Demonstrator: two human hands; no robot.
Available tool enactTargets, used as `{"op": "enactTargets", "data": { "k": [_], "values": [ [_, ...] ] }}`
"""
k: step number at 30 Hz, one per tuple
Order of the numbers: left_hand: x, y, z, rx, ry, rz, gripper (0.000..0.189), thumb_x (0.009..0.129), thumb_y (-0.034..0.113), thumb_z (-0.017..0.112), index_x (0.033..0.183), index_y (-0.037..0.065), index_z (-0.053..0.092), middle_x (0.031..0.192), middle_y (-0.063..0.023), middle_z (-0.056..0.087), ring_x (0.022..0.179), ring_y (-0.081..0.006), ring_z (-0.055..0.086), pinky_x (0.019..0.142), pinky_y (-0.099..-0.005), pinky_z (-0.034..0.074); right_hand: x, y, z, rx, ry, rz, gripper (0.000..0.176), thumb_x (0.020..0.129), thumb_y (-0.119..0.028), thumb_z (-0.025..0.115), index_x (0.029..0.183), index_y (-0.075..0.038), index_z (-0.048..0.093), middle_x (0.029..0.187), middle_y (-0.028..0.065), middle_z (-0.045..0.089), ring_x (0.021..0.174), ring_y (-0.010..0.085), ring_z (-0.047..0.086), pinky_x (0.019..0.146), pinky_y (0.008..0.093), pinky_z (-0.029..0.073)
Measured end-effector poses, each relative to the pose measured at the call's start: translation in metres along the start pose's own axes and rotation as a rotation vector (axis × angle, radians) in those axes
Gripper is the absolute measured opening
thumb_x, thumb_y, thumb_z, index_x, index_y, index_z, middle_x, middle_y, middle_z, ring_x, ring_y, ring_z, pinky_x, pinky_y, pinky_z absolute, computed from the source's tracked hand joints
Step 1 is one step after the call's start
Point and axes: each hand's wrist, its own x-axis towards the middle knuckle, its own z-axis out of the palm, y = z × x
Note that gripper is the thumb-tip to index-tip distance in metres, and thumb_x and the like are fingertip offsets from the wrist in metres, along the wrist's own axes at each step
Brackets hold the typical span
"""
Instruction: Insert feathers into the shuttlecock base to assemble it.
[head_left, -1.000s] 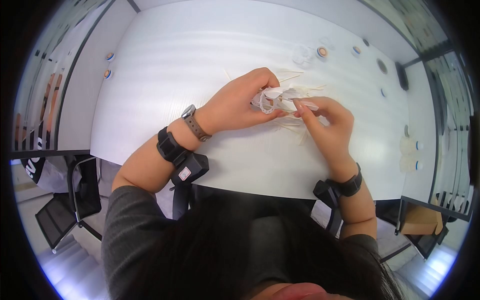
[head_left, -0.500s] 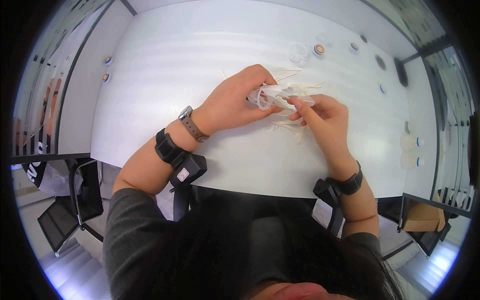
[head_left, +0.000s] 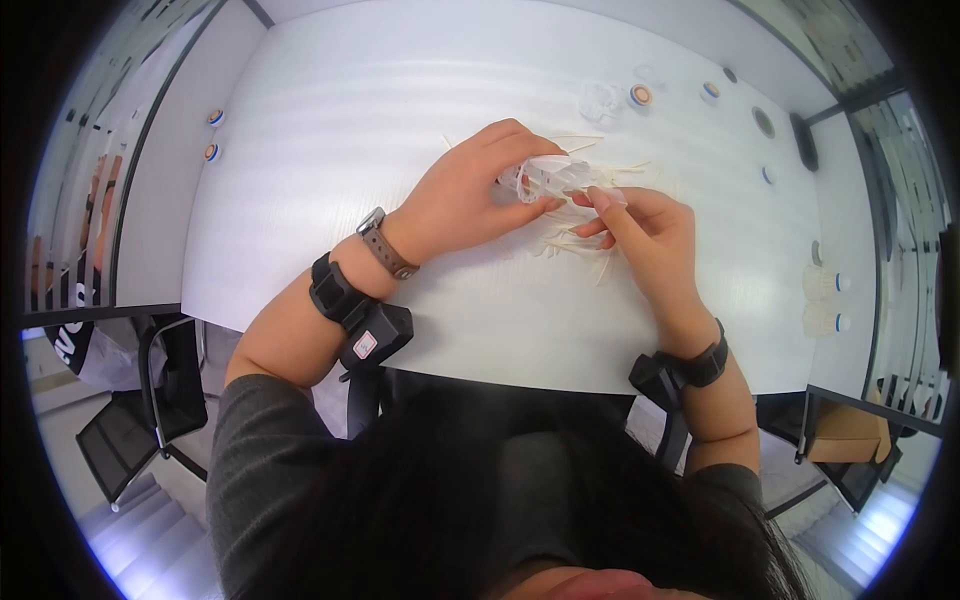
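My left hand (head_left: 493,180) is wrapped round a clear plastic container (head_left: 545,177), which lies on its side above the table. Pale pieces show through its wall. At the container's right end, my right hand (head_left: 645,225) has its thumb and fingers pinched together; what lies between the fingertips is too small to make out. Thin pale sticks (head_left: 578,243) are scattered on the table beneath and around both hands, partly hidden by them.
The white table (head_left: 330,110) has side panels. Crumpled clear plastic (head_left: 600,102) lies beyond my hands beside a blue-rimmed round cap (head_left: 640,96). Two bottles with blue caps (head_left: 822,322) lie at the right. Two more small round caps (head_left: 212,152) are at the left edge.
The container has turned slightly in my left hand, and the white piece at its upper side shows less. Both hands have otherwise barely moved.
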Motion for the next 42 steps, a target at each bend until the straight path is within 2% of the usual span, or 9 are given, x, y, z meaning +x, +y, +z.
{"op": "enactTargets", "data": {
  "k": [3,9,12,19,22,25,32,42],
  "values": [
    [0.001,0.001,-0.002,-0.015,-0.027,0.005,0.042,0.080,0.017,0.078,0.119,0.007,0.064,0.102,-0.0082,0.063,0.094,-0.0234,0.058,0.085,-0.0327,0.048,0.001,0.001,0.002,0.023,0.027,-0.016,0.022,0.094,-0.015,0.067,0.101,0.005,0.071,0.089,0.0083,0.073,0.074,0.0107,0.069,0.059,0.0191,0.047],
    [-0.001,0.000,0.002,-0.067,-0.067,-0.015,0.045,0.084,0.018,0.076,0.123,0.004,0.059,0.108,-0.0111,0.062,0.100,-0.0248,0.060,0.088,-0.0346,0.048,-0.001,0.003,0.002,-0.189,0.057,-0.091,0.020,0.092,-0.015,0.068,0.097,0.003,0.073,0.084,0.0076,0.072,0.071,0.0105,0.068,0.062,0.0215,0.050],
    [-0.002,-0.002,0.002,-0.060,-0.070,0.026,0.044,0.085,0.019,0.075,0.123,0.003,0.058,0.109,-0.0116,0.062,0.101,-0.0252,0.060,0.089,-0.0350,0.048,0.001,0.007,0.004,-0.058,0.019,-0.063,0.020,0.092,-0.016,0.069,0.097,0.003,0.073,0.083,0.0073,0.072,0.070,0.0097,0.066,0.063,0.0214,0.050],
    [-0.002,-0.003,0.003,-0.089,-0.108,0.056,0.044,0.086,0.018,0.073,0.125,0.004,0.057,0.110,-0.0115,0.061,0.101,-0.0248,0.060,0.088,-0.0344,0.048,-0.001,-0.005,0.005,-0.065,-0.053,0.034,0.022,0.093,-0.018,0.068,0.097,0.002,0.074,0.081,0.0052,0.071,0.070,0.0084,0.064,0.063,0.0202,0.049],
    [-0.002,-0.001,0.003,-0.093,-0.119,0.031,0.044,0.087,0.024,0.072,0.122,0.003,0.056,0.110,-0.0142,0.061,0.102,-0.0309,0.059,0.089,-0.0371,0.049,-0.002,-0.006,0.006,-0.078,-0.052,0.023,0.022,0.093,-0.019,0.067,0.096,0.002,0.075,0.080,0.0042,0.071,0.069,0.0082,0.064,0.063,0.0198,0.048],
    [-0.002,-0.001,0.003,-0.100,-0.129,0.038,0.043,0.086,0.016,0.072,0.124,0.004,0.057,0.111,-0.0116,0.061,0.101,-0.0244,0.060,0.088,-0.0345,0.048,-0.002,-0.004,0.006,-0.089,-0.061,0.012,0.023,0.093,-0.020,0.068,0.095,0.001,0.075,0.078,0.0037,0.070,0.069,0.0078,0.063,0.062,0.0197,0.047],
    [-0.003,0.000,0.003,-0.122,-0.167,0.010,0.043,0.086,0.013,0.071,0.125,0.003,0.055,0.113,-0.0115,0.061,0.105,-0.0244,0.060,0.090,-0.0349,0.049,-0.002,-0.002,0.005,-0.101,-0.065,0.013,0.026,0.093,-0.023,0.068,0.089,0.002,0.075,0.074,0.0031,0.068,0.068,0.0070,0.062,0.061,0.0201,0.046],
    [-0.001,0.001,0.005,-0.121,-0.183,0.037,0.041,0.086,0.012,0.072,0.123,0.003,0.055,0.110,-0.0116,0.060,0.100,-0.0250,0.059,0.088,-0.0350,0.048,-0.003,-0.001,0.006,-0.107,-0.074,0.004,0.024,0.094,-0.019,0.067,0.088,0.003,0.074,0.069,0.0023,0.065,0.067,0.0066,0.062,0.058,0.0209,0.044]
  ]
}}
